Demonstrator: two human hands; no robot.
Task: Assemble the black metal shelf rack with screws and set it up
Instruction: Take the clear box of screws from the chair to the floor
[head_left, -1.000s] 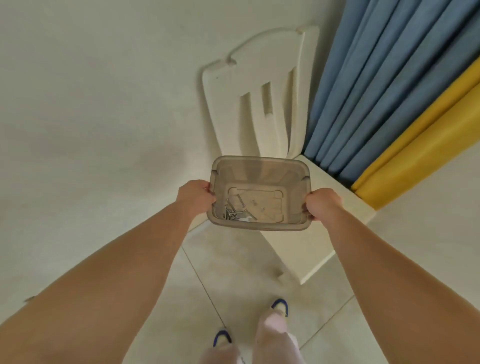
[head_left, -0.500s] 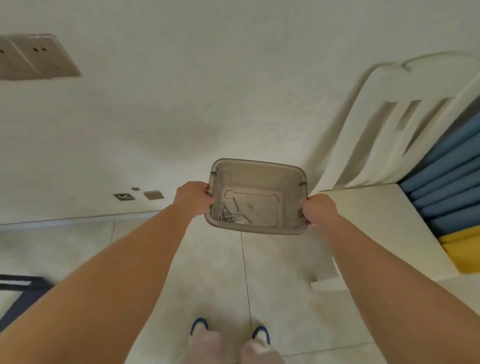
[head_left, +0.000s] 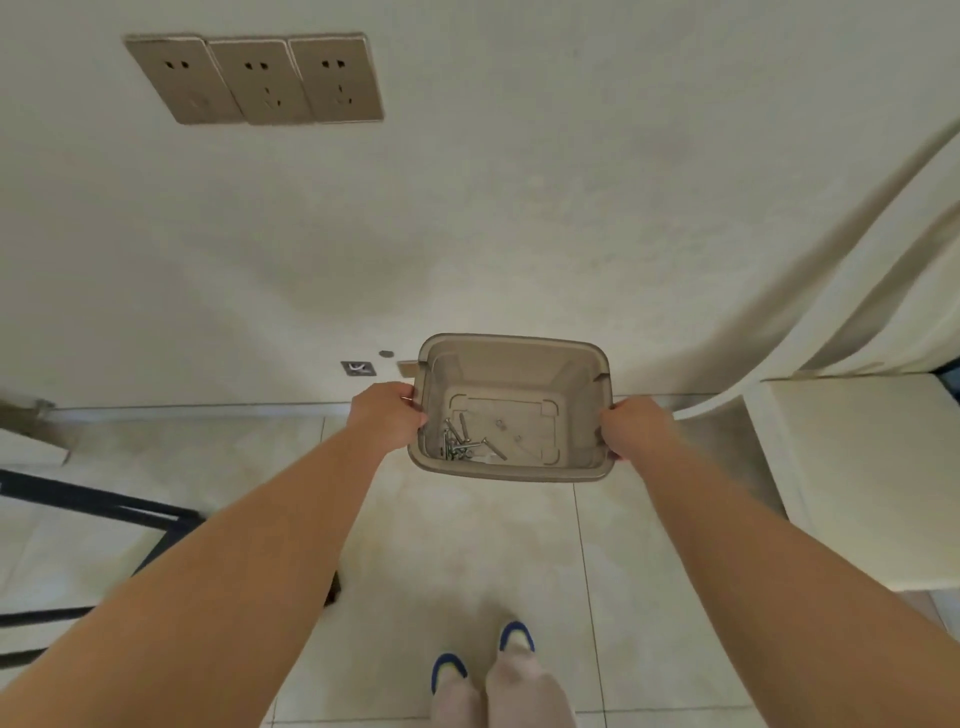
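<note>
A person stands on a pale tiled floor (head_left: 467, 545), facing a cream wall, and holds a small see-through plastic tub (head_left: 510, 358) out in front at arm's length. The left hand (head_left: 387, 422) grips the tub's left rim, fingers curled around the edge. The right hand (head_left: 631, 428) grips the right rim the same way. The tub is in the air, carried level between both hands, touching nothing else.

Inside the tub, a small heap of silver screws (head_left: 460, 442) lies loose toward the near left corner of the bottom. A couple of tiny pieces sit apart from the heap, too small to identify.

At the far left, thin black metal bars (head_left: 98, 501) rest on the floor; these look like part of the shelf rack, not yet put together as far as can be seen. A cream chair seat (head_left: 852, 478) stands to the right. Three wall sockets (head_left: 254, 79) sit high on the wall.

The tub looks light and fairly stiff, with smooth walls that could slip, so the rolled rim on the short sides seems the sensible place to hold it, as both hands do. The screws are hard, small and free to slide; tilting the tub would likely send them rattling to one side or over the edge. Each one probably needs a fingertip pinch to lift. The black bars look rigid and long, and are likely best lifted near the middle.
</note>
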